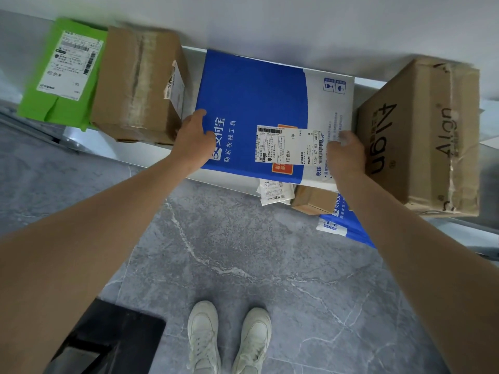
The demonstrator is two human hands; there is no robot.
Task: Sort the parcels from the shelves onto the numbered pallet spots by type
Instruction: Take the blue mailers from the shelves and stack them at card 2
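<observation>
**Both hands clamped on a blue-and-white parcel (251, 103) at the shelf (129, 155) front edge**

Left hand (193, 136) gripped the parcel's left edge and right hand (345, 155) its right edge, fingers curled over it. It lay flat, straight ahead, spanning sideways between the hands, neither hand nearer. A taped brown box (137, 85) and a green parcel (64, 71) sat to its left. A large brown box (421, 136) stood just beside its right.

We see bright, even indoor light, with soft shadows on the wall (297, 28). The wide lens bends the shelf (81, 143) edge, and the green parcel (62, 74) looks smeared
</observation>
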